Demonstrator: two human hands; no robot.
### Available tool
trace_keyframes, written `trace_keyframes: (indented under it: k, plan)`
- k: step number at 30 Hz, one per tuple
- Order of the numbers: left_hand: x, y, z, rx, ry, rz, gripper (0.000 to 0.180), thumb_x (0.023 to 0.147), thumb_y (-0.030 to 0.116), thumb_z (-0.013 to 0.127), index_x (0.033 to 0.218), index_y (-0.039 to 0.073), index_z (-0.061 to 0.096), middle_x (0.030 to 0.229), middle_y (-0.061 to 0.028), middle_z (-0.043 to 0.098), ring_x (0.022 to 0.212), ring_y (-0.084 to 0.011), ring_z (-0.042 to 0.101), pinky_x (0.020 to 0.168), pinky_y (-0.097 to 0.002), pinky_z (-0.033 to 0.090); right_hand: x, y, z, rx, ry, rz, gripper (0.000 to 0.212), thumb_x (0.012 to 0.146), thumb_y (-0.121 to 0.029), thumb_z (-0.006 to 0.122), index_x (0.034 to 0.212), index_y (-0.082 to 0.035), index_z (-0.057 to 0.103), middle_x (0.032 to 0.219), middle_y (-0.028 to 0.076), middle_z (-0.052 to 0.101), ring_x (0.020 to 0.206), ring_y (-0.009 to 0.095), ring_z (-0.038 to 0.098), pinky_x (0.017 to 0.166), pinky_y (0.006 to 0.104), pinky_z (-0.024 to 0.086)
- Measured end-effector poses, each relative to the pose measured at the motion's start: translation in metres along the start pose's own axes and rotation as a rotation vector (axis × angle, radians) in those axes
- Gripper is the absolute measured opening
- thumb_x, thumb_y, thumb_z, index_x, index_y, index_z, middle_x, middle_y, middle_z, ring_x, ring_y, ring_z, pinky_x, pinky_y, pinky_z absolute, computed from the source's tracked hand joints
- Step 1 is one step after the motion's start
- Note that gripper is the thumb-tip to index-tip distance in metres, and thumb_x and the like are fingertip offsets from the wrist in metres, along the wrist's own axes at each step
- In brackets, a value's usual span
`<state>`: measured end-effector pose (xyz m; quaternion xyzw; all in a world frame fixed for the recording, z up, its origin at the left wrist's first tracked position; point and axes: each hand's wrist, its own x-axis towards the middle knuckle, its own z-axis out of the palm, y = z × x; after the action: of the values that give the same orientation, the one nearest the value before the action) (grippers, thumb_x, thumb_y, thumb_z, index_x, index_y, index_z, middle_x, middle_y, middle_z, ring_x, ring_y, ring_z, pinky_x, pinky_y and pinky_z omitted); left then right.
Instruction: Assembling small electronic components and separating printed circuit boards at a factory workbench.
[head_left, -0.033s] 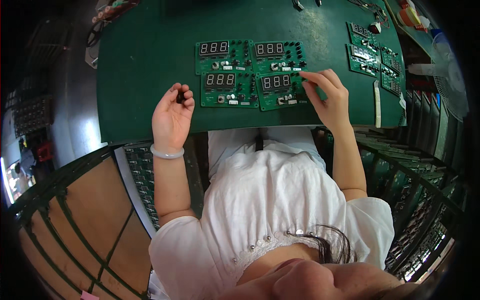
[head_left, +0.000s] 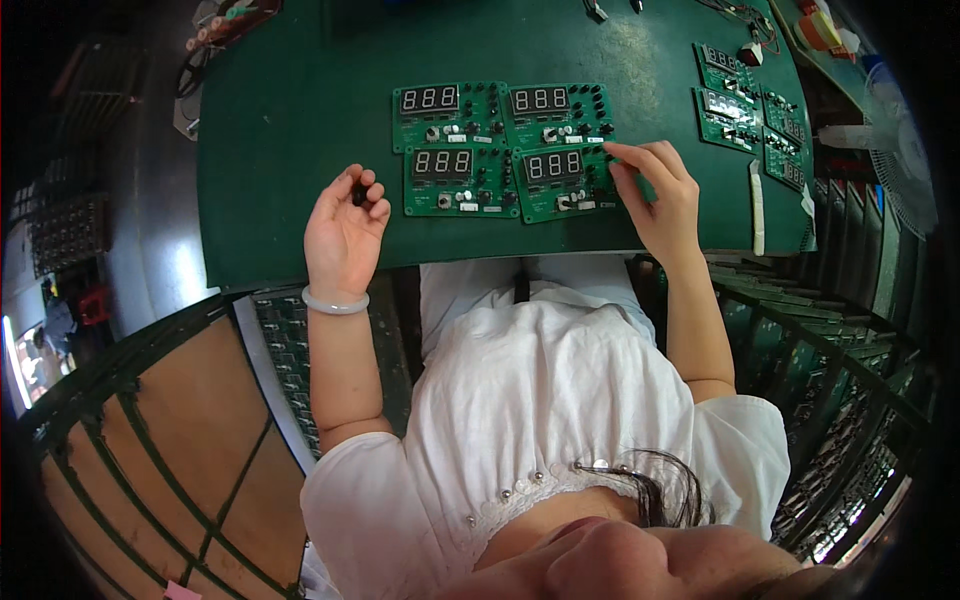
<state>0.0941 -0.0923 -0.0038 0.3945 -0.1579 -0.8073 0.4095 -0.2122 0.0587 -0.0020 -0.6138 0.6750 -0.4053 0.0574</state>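
Observation:
Four-sided group of green circuit boards lies in front of me, each with a three-digit display and a row of small black parts. My right hand is at the right edge of the lower right board, its thumb and index finger curled close together over the board's corner. Whether a small part sits between these fingertips I cannot make out. To the left of the lower left board, my left hand is palm up, its fingers curled around small black parts. Above are the upper left board and upper right board.
More circuit boards lie at the table's right side, with a pale strip below them. Cables run along the far right. A fan stands beyond the right edge. Railed racks flank me.

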Motion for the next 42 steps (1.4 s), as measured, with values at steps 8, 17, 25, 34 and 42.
trace_keyframes:
  k: [8, 17, 25, 34, 42]
  plan:
    - [0.022, 0.001, 0.015, 1.325, 0.121, 0.462, 0.025, 0.092, 0.026, 0.065, 0.087, 0.001, 0.064, 0.053, -0.0005, 0.045, 0.046, -0.0143, 0.041, 0.048, -0.0312, 0.037, -0.011, 0.007, 0.011, 0.045, 0.069, 0.374, 0.034, 0.088, -0.01, 0.067, 0.12, -0.001, 0.059, 0.105, 0.014, 0.06, 0.089, 0.026, 0.061, 0.078, 0.0346, 0.051]
    - [0.037, -0.008, 0.032, 1.666, 0.091, 0.544, 0.033, 0.087, 0.024, 0.073, 0.097, -0.006, 0.063, 0.056, 0.001, 0.045, 0.053, -0.0077, 0.042, 0.053, -0.0261, 0.037, 0.008, 0.0, 0.027, -0.083, -0.019, 0.426, 0.036, 0.087, -0.009, 0.065, 0.119, 0.006, 0.055, 0.109, 0.021, 0.058, 0.094, 0.034, 0.062, 0.083, 0.0401, 0.051]
    - [0.035, -0.002, 0.026, 1.491, 0.04, 0.401, 0.028, 0.089, 0.021, 0.071, 0.093, -0.004, 0.061, 0.059, 0.0003, 0.051, 0.054, -0.0085, 0.046, 0.052, -0.0269, 0.039, 0.01, -0.005, 0.021, -0.017, -0.044, 0.481, 0.036, 0.087, -0.006, 0.065, 0.12, 0.004, 0.055, 0.109, 0.021, 0.057, 0.096, 0.033, 0.061, 0.085, 0.0393, 0.051]
    - [0.032, 0.008, 0.03, 1.061, -0.058, 0.051, 0.021, 0.095, 0.023, 0.064, 0.086, 0.005, 0.06, 0.061, 0.0102, 0.044, 0.05, 0.0009, 0.03, 0.044, -0.0189, 0.021, 0.007, -0.001, 0.02, 0.002, -0.026, 0.449, 0.039, 0.084, -0.006, 0.067, 0.121, 0.003, 0.056, 0.11, 0.019, 0.058, 0.094, 0.03, 0.062, 0.084, 0.0373, 0.052]
    - [0.032, 0.009, 0.024, 1.02, -0.177, -0.054, 0.02, 0.097, 0.024, 0.062, 0.084, 0.009, 0.059, 0.061, 0.0117, 0.041, 0.049, 0.002, 0.028, 0.044, -0.0177, 0.02, 0.006, 0.002, 0.015, 0.122, 0.0, 0.494, 0.036, 0.083, -0.003, 0.068, 0.118, 0.0, 0.06, 0.105, 0.014, 0.061, 0.09, 0.024, 0.062, 0.081, 0.0337, 0.052]
